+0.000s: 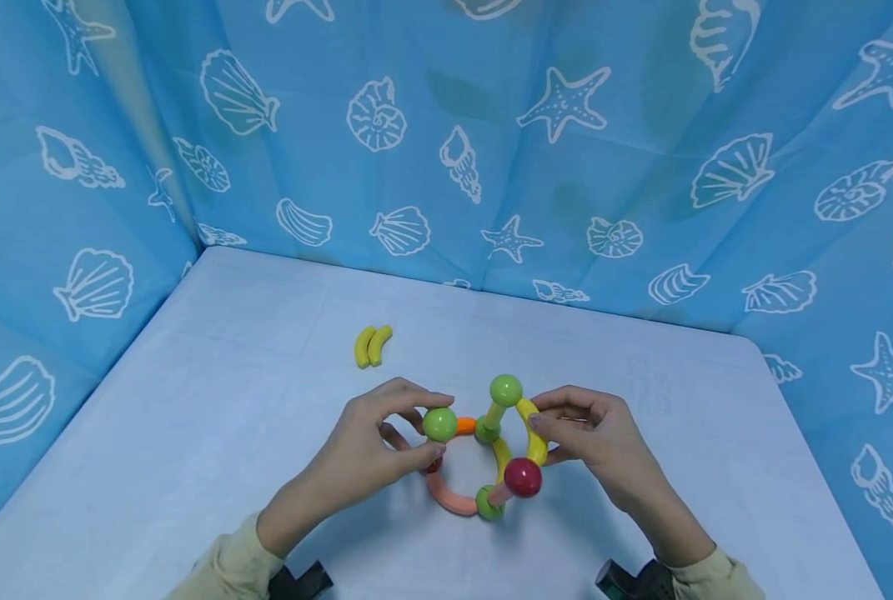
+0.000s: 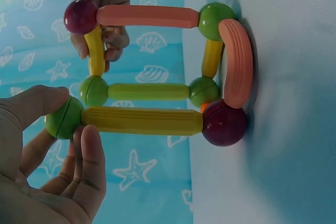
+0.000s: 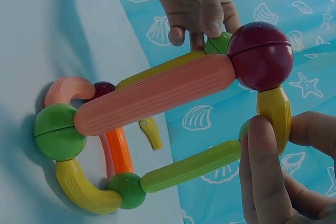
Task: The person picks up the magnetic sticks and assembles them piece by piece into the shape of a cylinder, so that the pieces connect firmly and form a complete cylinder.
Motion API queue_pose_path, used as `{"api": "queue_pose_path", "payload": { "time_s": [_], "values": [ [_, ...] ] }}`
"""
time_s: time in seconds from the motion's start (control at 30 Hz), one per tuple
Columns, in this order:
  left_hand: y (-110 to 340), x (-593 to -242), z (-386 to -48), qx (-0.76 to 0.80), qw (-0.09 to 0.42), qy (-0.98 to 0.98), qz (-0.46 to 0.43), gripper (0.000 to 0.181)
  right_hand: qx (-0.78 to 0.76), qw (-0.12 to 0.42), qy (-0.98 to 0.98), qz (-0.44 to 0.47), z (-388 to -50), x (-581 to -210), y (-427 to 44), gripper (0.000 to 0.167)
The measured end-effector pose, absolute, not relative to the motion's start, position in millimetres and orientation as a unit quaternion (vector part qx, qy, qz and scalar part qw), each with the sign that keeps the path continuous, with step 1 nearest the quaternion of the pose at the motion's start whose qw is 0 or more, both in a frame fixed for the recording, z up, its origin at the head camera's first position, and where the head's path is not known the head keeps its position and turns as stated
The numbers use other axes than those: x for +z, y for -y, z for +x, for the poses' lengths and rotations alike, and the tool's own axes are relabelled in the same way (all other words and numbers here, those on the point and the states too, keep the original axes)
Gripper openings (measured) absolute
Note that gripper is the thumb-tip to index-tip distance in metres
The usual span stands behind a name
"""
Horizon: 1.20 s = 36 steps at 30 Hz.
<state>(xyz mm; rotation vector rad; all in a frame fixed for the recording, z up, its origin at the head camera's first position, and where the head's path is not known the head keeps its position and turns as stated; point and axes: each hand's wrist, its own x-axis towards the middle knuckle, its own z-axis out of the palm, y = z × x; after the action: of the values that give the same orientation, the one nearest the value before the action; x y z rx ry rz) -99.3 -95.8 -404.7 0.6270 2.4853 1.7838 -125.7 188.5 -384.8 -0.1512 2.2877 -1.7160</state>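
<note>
A frame of ball joints and ribbed sticks stands on the table. Its base ring has curved pink (image 1: pixel 449 500), orange (image 3: pixel 119 153) and yellow (image 3: pixel 86 190) sticks joined by balls. Three straight uprights rise from it: yellow (image 2: pixel 142 120), light green (image 2: pixel 148 91) and pink (image 3: pixel 157 95). My left hand (image 1: pixel 363 446) pinches the green ball (image 1: pixel 440 424) atop the yellow upright between thumb and fingers. With thumb and fingers, my right hand (image 1: pixel 596 437) holds the upper curved yellow stick (image 1: pixel 534 433), which spans another green ball (image 1: pixel 506 390) and the dark red ball (image 1: pixel 524 477).
Two loose curved yellow sticks (image 1: pixel 372 347) lie side by side farther back on the white table (image 1: pixel 266 333). A blue curtain (image 1: pixel 446 100) with shell and starfish prints borders the table's back and left side. A dark camera (image 1: pixel 303 581) is worn at the left wrist.
</note>
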Motion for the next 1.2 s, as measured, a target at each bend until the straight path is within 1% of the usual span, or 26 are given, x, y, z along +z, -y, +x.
{"api": "queue_pose_path", "payload": {
  "time_s": [0.67,0.97,1.2],
  "values": [
    [95.7,-403.9,-96.1,0.564,0.004,-0.803,0.192,0.05,-0.602,0.135,-0.784,-0.067,-125.1,-386.7,-189.7,0.032],
    [100.1,-403.3,-95.3,0.561,-0.002,-0.806,0.188,0.047,-0.603,0.135,-0.784,-0.062,-125.0,-387.6,-190.2,0.033],
    [104.1,-401.1,-94.5,0.553,0.0,-0.816,0.17,0.051,-0.599,0.136,-0.786,-0.062,-124.8,-387.9,-190.1,0.033]
  ]
}}
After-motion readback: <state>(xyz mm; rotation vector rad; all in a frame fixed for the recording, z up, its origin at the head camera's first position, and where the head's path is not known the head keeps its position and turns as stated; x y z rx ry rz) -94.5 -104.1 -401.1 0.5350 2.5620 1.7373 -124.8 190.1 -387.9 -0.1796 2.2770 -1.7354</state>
